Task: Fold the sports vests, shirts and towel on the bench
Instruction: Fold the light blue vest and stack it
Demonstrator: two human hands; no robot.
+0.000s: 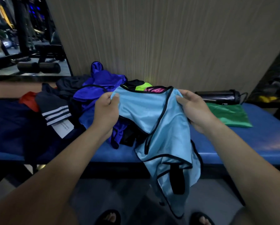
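Both gripping: left hand (106,109) and right hand (195,109) pinching shiny light-blue black-trimmed sports vest (154,114), above padded blue bench (249,143).

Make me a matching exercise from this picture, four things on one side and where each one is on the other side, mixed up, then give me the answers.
Things:
1. light blue vest
2. green vest
3. black bottle
4. striped shirt

Places:
A. flat on the bench, right side
B. held up in left hand and right hand
C. left of the clothes pile
D. on its side by the wall

Pairs: 1-B, 2-A, 3-D, 4-C
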